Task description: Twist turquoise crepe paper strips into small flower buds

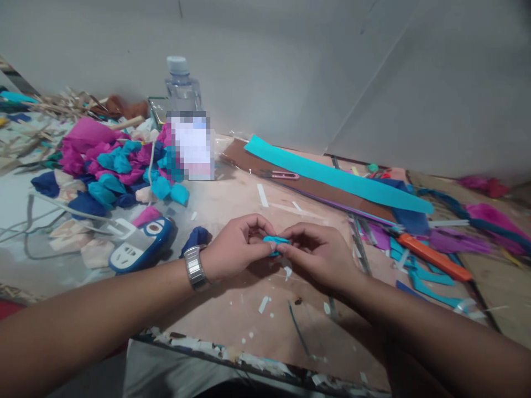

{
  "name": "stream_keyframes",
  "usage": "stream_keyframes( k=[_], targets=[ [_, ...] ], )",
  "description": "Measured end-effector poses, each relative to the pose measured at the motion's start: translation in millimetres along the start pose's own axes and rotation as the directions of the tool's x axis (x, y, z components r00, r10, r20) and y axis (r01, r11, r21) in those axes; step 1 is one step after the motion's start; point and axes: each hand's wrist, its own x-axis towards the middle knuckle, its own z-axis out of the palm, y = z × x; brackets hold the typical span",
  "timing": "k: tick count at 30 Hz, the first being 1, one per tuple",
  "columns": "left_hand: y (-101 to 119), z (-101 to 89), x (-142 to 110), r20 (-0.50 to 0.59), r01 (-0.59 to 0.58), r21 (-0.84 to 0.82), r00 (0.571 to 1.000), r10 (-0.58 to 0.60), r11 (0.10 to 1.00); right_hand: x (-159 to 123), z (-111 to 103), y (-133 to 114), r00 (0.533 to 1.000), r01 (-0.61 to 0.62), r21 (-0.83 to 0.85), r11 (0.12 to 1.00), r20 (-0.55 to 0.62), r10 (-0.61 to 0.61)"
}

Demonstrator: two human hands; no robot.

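Note:
A small turquoise piece of folded fabric or paper [275, 243] is pinched between both my hands, above the middle of the table. My left hand [238, 246], with a metal watch on its wrist, holds the piece's left end between thumb and fingers. At the right end, the thumb and fingertips of my right hand [317, 251] grip the same piece. Fingers cover part of it, so its full shape is hidden. A dark blue crumpled piece [196, 239] lies just behind my left wrist.
Pink, turquoise and blue bundles [118, 160] are heaped at left, near a blue-and-white power strip [143, 243] with cables. A plastic bottle [182, 88] stands behind. Turquoise [332, 174] and brown strips, thread snips [282, 174] and an orange-handled cutter [433, 257] lie at right.

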Motion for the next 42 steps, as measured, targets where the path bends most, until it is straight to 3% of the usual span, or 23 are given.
stream_keyframes(
  k=[4, 10, 17, 22, 26, 33, 42],
  targets=[
    [-0.9, 2.0, -0.5, 0.002, -0.004, -0.017, 1.0, 0.004, 1.0, -1.4, 0.6, -4.1, 0.987, 0.14, -0.147, 0.979, -0.06, -0.151],
    [-0.3, 2.5, 1.4, -0.011, 0.0, -0.081, 1.0, -0.001, 0.997, -0.5, -2.2, -3.8, 0.921, 0.381, -0.253, 0.889, 0.022, -0.388],
    [0.8, 1.3, 1.8, 0.021, 0.082, -0.269, 0.997, -0.079, 0.96, -2.5, -7.3, -1.2, 0.892, 0.45, -0.252, 0.857, 0.089, -0.442],
    [3.3, 1.7, 2.7, 0.011, 0.099, -0.311, 0.995, -0.1, 0.945, -2.3, -12.1, 5.2, 0.846, 0.526, -0.337, 0.781, 0.114, -0.521],
    [3.5, 1.0, 2.6, 0.007, 0.121, -0.308, 0.992, -0.125, 0.944, -1.7, -13.5, 7.9, 0.842, 0.53, -0.359, 0.768, 0.122, -0.525],
    [0.9, 0.1, 2.5, 0.037, 0.119, -0.292, 0.993, -0.113, 0.949, 0.9, -11.2, 3.6, 0.874, 0.484, -0.273, 0.831, 0.1, -0.476],
    [-0.2, -0.7, -1.8, 0.045, -0.055, -0.034, 0.997, 0.056, 0.998, 0.4, -2.6, -2.1, 0.965, 0.256, -0.131, 0.958, -0.027, -0.262]
  ],
)
